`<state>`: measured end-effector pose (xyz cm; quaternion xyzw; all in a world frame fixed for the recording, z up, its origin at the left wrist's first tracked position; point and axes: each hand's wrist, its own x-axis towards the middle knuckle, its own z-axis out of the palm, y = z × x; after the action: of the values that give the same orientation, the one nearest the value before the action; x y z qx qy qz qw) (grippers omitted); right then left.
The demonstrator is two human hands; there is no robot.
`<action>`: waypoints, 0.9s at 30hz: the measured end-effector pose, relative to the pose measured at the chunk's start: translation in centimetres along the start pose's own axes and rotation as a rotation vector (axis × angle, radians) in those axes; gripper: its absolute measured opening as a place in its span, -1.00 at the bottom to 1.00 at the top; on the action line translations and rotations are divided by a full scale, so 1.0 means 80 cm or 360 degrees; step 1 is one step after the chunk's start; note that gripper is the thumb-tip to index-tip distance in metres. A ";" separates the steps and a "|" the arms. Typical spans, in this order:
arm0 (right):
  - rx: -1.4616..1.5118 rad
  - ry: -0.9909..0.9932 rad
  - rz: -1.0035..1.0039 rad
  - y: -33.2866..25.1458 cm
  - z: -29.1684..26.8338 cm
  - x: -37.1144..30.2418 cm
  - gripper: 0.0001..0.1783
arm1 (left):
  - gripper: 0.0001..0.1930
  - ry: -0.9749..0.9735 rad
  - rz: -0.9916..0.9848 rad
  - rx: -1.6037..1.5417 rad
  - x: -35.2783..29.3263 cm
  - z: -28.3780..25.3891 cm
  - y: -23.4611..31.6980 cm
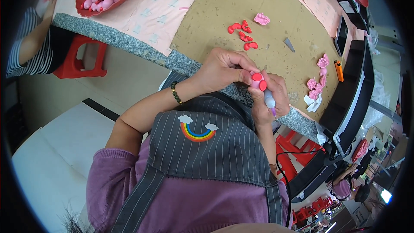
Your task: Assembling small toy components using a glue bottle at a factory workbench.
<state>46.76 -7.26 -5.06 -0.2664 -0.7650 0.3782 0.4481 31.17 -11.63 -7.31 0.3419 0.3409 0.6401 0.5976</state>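
Note:
Both hands meet at the table's near edge around a small pink toy figure (254,84) with two red oval pieces on it. My left hand (222,69) pinches the figure between thumb and fingers. My right hand (278,92) touches its other side with the fingertips, while a small pale glue bottle (269,99) with a purple tip is tucked in the palm, tip pointing down. Past the hands, several loose red pieces (246,36) lie on the brown work board (207,26). A pink molded part (261,19) lies beside them.
A red basket (82,8) of pink parts stands far left. A grey pointed nozzle (289,44), several pink figures (317,87) and an orange cutter (339,71) lie to the right, beside a black tray (355,86). A person's striped sleeve (36,47) shows at left, near a red stool (82,56).

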 end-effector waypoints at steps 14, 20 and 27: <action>-0.0441 -0.0212 -0.0106 -0.002 -0.010 0.032 -0.66 | -0.70 0.0092 -0.0126 -0.0184 0.002 0.003 0.008; -0.0633 -0.0441 -0.0429 -0.013 -0.021 0.039 -0.63 | -0.78 0.0011 -0.0199 -0.0035 -0.001 -0.002 0.006; -0.0612 -0.0408 -0.0410 -0.013 -0.018 0.032 -0.63 | -0.83 0.0038 -0.0172 0.0039 -0.001 0.001 0.008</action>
<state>46.79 -5.44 -2.55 -0.1971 -0.9010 0.1963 0.3330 30.87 -11.75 -6.72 0.3226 0.3738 0.6069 0.6228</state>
